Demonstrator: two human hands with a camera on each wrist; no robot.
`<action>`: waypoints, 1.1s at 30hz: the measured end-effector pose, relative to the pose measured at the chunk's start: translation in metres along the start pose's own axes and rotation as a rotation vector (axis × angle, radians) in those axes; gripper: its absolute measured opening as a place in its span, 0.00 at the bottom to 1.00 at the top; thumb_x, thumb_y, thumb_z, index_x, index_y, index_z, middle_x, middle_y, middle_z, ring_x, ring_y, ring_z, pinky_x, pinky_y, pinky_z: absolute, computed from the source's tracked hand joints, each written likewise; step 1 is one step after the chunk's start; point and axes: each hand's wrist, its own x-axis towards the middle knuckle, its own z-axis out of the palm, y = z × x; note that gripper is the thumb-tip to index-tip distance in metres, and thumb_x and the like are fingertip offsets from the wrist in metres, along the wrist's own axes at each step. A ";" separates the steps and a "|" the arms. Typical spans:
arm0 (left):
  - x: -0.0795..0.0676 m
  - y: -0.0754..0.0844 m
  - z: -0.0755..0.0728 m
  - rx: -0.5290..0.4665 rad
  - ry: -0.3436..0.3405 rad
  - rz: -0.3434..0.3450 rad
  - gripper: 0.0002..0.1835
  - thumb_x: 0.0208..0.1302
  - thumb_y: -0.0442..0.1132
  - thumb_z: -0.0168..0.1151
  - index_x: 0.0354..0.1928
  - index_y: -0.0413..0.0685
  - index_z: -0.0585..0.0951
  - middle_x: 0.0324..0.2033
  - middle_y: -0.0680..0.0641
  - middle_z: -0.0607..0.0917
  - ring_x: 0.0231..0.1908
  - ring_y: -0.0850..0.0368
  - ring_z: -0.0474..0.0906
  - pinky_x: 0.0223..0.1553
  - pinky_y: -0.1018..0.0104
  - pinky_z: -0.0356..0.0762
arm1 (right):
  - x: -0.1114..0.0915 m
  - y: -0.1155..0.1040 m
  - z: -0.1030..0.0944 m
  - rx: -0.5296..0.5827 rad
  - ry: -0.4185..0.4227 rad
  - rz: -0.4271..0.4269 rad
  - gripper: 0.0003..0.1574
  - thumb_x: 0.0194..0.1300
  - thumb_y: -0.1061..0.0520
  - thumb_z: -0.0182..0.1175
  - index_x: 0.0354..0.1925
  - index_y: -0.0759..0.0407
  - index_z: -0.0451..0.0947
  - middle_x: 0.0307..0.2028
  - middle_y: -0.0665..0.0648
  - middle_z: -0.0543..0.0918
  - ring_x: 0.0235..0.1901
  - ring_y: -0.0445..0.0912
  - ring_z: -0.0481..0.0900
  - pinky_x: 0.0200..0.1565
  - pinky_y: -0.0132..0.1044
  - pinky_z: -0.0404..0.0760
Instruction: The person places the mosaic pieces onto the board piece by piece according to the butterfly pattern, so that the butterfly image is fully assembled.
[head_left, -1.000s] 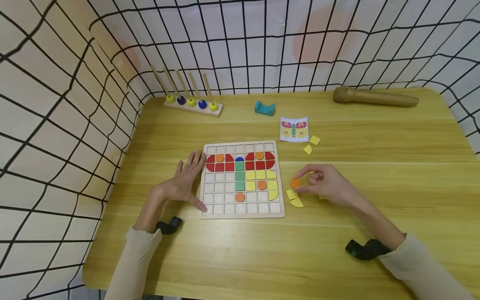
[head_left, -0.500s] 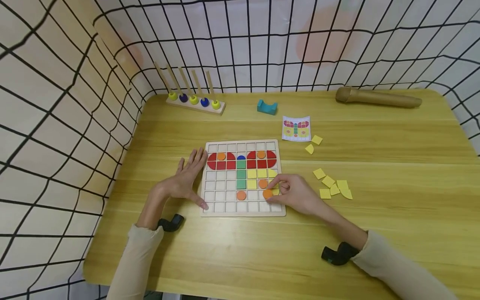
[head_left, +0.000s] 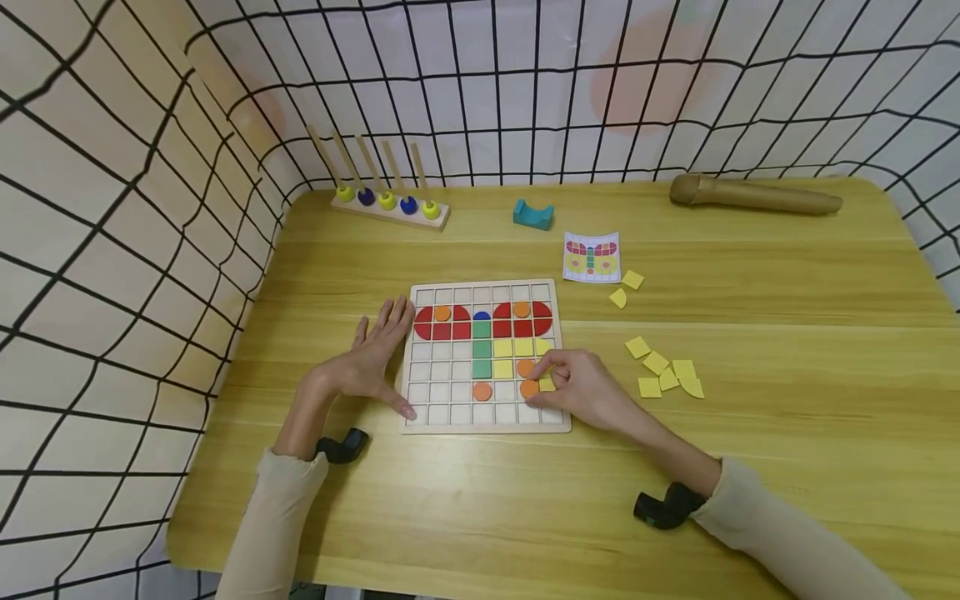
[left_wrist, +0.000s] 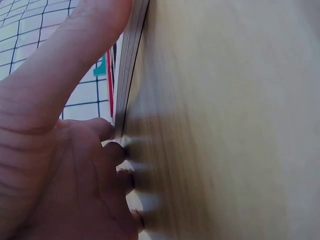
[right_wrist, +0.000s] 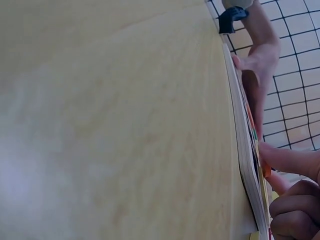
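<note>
A wooden grid board (head_left: 442,423) lies on the table, bearing red, green, yellow, blue and orange flat pieces. Between thumb and index finger, my right hand (head_left: 588,387) pinches an orange disc (head_left: 529,389) at the board's right part, just below another orange disc (head_left: 524,367). The hand partly covers the yellow pieces there. In the right wrist view the held orange disc (right_wrist: 267,170) appears close over the board surface. My left hand (head_left: 367,362) is spread along the board's left edge, fingertips at the upper side and thumb (left_wrist: 75,55) near the lower corner.
Several yellow pieces (head_left: 656,362) lie right of the board. Two more yellow pieces (head_left: 632,279) sit by a picture card (head_left: 592,257). Behind are a teal block (head_left: 533,215), a peg stand with rings (head_left: 393,212) and a brown wooden stick (head_left: 753,196). Black netting (head_left: 487,108) surrounds the table.
My right hand has moved left from the table beside the board to over the board, carrying the orange disc. Yellow pieces show on the right of the table. My left hand keeps its place.
</note>
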 end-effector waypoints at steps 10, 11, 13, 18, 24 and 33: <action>0.000 0.001 0.000 0.002 0.001 -0.013 0.87 0.37 0.61 0.87 0.82 0.45 0.28 0.81 0.41 0.22 0.80 0.41 0.13 0.76 0.32 0.15 | -0.001 0.000 -0.003 0.029 0.003 0.002 0.16 0.58 0.58 0.77 0.42 0.60 0.84 0.18 0.47 0.60 0.22 0.42 0.57 0.30 0.33 0.60; 0.000 0.001 0.000 0.004 0.000 -0.014 0.87 0.37 0.61 0.87 0.82 0.45 0.28 0.81 0.41 0.22 0.80 0.41 0.13 0.76 0.32 0.15 | 0.000 -0.001 -0.003 0.029 0.004 -0.002 0.16 0.58 0.58 0.78 0.42 0.60 0.84 0.18 0.47 0.59 0.22 0.42 0.57 0.30 0.33 0.59; 0.000 0.001 0.001 0.008 0.001 -0.012 0.87 0.37 0.61 0.87 0.82 0.45 0.28 0.81 0.41 0.22 0.80 0.41 0.13 0.76 0.31 0.15 | 0.002 -0.002 -0.003 0.029 0.005 -0.009 0.16 0.58 0.57 0.78 0.42 0.59 0.84 0.17 0.47 0.59 0.22 0.42 0.56 0.29 0.34 0.59; 0.003 0.001 0.001 0.024 0.009 -0.006 0.87 0.37 0.61 0.87 0.82 0.45 0.28 0.81 0.40 0.21 0.80 0.40 0.13 0.76 0.30 0.15 | 0.009 -0.012 0.001 0.043 0.000 -0.009 0.15 0.58 0.55 0.78 0.42 0.57 0.84 0.17 0.47 0.58 0.22 0.42 0.56 0.30 0.34 0.61; 0.004 0.005 0.000 0.042 0.000 -0.021 0.87 0.36 0.62 0.87 0.82 0.47 0.28 0.81 0.41 0.21 0.80 0.40 0.13 0.76 0.30 0.15 | 0.020 -0.026 0.008 0.078 -0.014 -0.016 0.16 0.57 0.58 0.78 0.42 0.59 0.84 0.16 0.48 0.60 0.20 0.44 0.58 0.28 0.34 0.59; 0.003 0.005 -0.001 0.050 -0.007 -0.036 0.88 0.36 0.63 0.87 0.82 0.46 0.27 0.81 0.41 0.21 0.80 0.41 0.13 0.76 0.31 0.15 | 0.038 -0.041 0.024 0.083 0.000 -0.037 0.16 0.58 0.56 0.78 0.43 0.57 0.85 0.13 0.47 0.59 0.15 0.43 0.56 0.23 0.33 0.56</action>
